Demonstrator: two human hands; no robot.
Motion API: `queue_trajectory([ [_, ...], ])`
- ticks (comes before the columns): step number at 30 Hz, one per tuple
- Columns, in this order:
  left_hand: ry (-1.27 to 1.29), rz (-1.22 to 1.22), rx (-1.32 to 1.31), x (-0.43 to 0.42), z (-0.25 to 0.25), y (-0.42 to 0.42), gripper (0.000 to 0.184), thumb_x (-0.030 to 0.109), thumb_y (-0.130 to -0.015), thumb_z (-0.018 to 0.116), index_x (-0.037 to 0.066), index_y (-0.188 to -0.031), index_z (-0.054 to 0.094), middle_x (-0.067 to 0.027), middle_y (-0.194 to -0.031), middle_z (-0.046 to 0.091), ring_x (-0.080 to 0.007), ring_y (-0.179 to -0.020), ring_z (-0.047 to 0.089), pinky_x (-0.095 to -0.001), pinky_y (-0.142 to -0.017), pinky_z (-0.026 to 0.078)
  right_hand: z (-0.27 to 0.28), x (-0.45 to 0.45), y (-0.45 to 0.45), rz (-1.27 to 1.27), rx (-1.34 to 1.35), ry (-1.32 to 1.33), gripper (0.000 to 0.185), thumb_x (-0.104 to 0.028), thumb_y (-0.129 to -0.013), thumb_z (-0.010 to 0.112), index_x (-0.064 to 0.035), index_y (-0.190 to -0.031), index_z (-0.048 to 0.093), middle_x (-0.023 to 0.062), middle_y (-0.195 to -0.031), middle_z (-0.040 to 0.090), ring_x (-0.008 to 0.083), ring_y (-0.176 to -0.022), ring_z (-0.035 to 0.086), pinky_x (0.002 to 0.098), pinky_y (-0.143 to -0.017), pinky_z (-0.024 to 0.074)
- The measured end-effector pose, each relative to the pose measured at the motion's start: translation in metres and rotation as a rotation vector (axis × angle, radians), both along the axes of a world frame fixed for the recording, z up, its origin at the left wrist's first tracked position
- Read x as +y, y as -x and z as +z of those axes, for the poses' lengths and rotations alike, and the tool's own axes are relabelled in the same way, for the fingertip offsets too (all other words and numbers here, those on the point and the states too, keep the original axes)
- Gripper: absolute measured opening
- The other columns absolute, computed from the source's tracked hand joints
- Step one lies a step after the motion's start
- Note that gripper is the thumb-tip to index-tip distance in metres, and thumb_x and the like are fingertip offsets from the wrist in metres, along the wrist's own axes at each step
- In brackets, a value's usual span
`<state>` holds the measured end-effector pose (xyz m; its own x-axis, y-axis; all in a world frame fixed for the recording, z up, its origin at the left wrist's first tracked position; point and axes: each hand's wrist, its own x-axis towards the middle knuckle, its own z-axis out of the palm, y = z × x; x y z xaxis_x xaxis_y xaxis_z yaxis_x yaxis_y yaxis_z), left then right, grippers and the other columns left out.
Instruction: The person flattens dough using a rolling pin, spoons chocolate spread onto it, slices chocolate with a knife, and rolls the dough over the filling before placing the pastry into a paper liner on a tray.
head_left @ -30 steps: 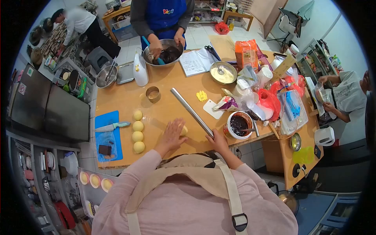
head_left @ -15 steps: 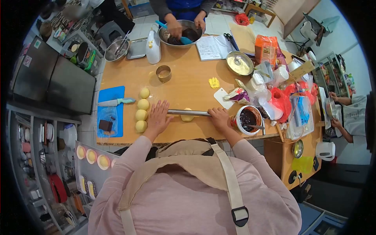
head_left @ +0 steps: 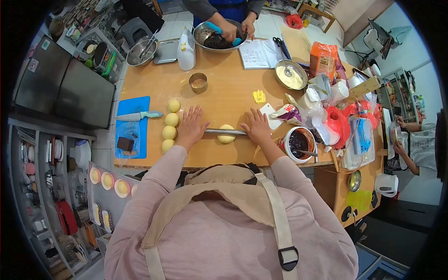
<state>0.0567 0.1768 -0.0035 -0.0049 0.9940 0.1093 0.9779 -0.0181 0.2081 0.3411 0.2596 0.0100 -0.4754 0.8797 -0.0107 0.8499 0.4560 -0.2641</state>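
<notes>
A metal rolling tube (head_left: pixel 212 131) lies crosswise over a flattened yellow dough ball (head_left: pixel 227 135) near the table's front edge. My left hand (head_left: pixel 192 127) rests flat on the tube's left end, fingers spread. On the right end lies my right hand (head_left: pixel 257 127), palm down with its fingers apart. Left of my left hand, several round dough balls (head_left: pixel 171 120) stand in a column. Beyond the tube sits a metal ring (head_left: pixel 198 83).
A blue board (head_left: pixel 139 112) with a knife (head_left: pixel 137 116) is at the left. A tub of dark filling (head_left: pixel 298 144) stands right of my right hand. Across the table a person's hands (head_left: pixel 228 31) work in a bowl (head_left: pixel 203 35). Bags and containers crowd the right side.
The tube has gone from slanted in my right hand to level across the dough. My left hand has moved onto its left end, and my right hand has opened flat.
</notes>
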Motion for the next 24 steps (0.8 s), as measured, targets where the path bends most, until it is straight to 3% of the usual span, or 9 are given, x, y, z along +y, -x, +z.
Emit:
queue_trajectory([
  [3, 0.044, -0.031, 0.011, -0.015, 0.001, -0.009, 0.065, 0.049, -0.097, 0.042, 0.005, -0.145, 0.036, -0.0139, -0.153, 0.032, -0.0336, -0.143, 0.025, -0.0503, -0.118, 0.013, -0.006, -0.014, -0.006, 0.034, -0.089, 0.008, 0.066, -0.054, -0.093, 0.046, -0.0134, -0.145, 0.039, 0.0104, -0.154, 0.030, 0.0274, -0.145, 0.022, 0.0495, -0.118, 0.0146],
  [9, 0.088, -0.075, -0.032, -0.056, 0.017, -0.021, 0.069, 0.053, -0.096, 0.042, 0.004, -0.144, 0.037, -0.0146, -0.153, 0.031, -0.0360, -0.143, 0.023, -0.0530, -0.117, 0.012, -0.013, -0.049, -0.019, 0.072, -0.073, -0.087, 0.066, -0.054, -0.093, 0.046, -0.0140, -0.146, 0.037, 0.0089, -0.153, 0.032, 0.0289, -0.144, 0.022, 0.0516, -0.118, 0.0106],
  [19, 0.042, -0.001, 0.015, -0.015, 0.004, -0.015, 0.069, 0.051, -0.098, 0.039, 0.003, -0.147, 0.031, -0.0136, -0.156, 0.026, -0.0329, -0.145, 0.019, -0.0497, -0.118, 0.011, -0.015, -0.023, -0.007, 0.016, -0.019, -0.102, 0.069, -0.054, -0.094, 0.044, -0.0095, -0.146, 0.036, 0.0106, -0.153, 0.033, 0.0286, -0.144, 0.025, 0.0512, -0.117, 0.0132],
  [24, 0.078, -0.069, -0.039, -0.051, 0.007, -0.019, 0.068, 0.051, -0.097, 0.041, 0.004, -0.145, 0.034, -0.0140, -0.154, 0.030, -0.0342, -0.144, 0.022, -0.0522, -0.117, 0.012, -0.017, -0.054, -0.017, 0.056, -0.052, -0.100, 0.067, -0.053, -0.094, 0.045, -0.0095, -0.144, 0.039, 0.0098, -0.150, 0.037, 0.0274, -0.142, 0.028, 0.0516, -0.116, 0.0153],
])
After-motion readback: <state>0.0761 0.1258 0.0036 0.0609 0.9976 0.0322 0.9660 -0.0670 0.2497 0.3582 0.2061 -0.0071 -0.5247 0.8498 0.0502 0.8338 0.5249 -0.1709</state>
